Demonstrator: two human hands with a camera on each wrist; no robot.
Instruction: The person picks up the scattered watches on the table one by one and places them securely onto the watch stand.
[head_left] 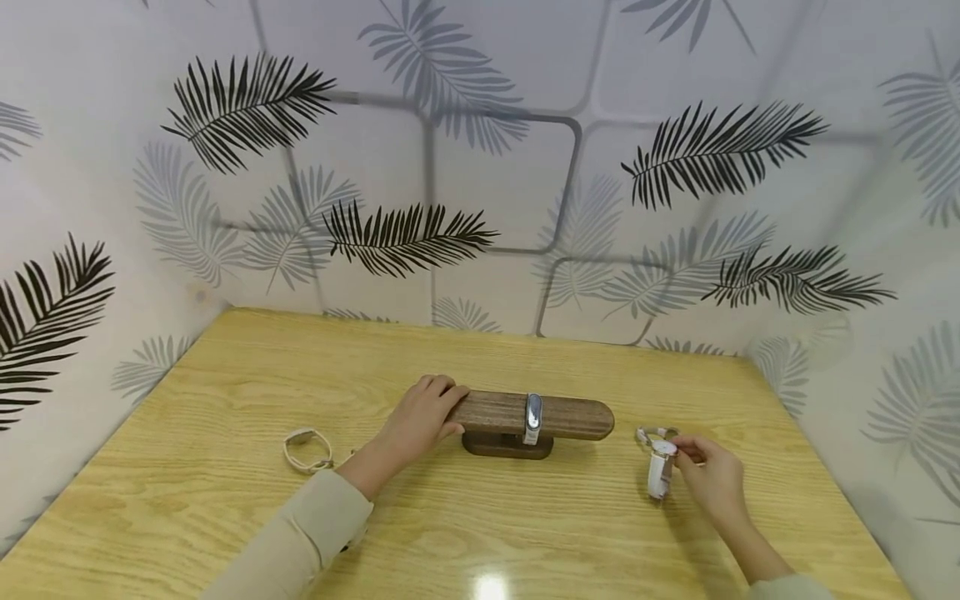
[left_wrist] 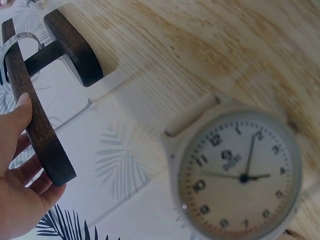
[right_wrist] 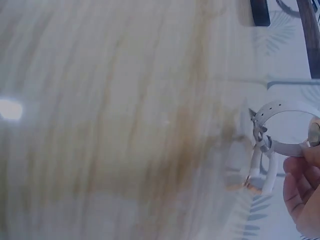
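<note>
My left hand [head_left: 422,417] grips the left end of the dark wooden watch stand [head_left: 491,410], its fingers curled over the bar. A fitness band [head_left: 533,417] with a pale strap circles the bar near its middle. Over at the right, my right hand [head_left: 714,482] pinches a wristwatch [head_left: 663,450] at its round white dial. White strap hangs below that dial, and a buckled loop shows behind it. In the right wrist view the strap [right_wrist: 282,106] makes a ring beside the fingertips.
Left of my left forearm a cream watch [head_left: 307,452] lies on the yellow wooden table [head_left: 480,517]. A white-cased watch [left_wrist: 240,175] looms large and blurred in the left wrist view. Behind the table rises a wall [head_left: 510,200] with a leaf pattern.
</note>
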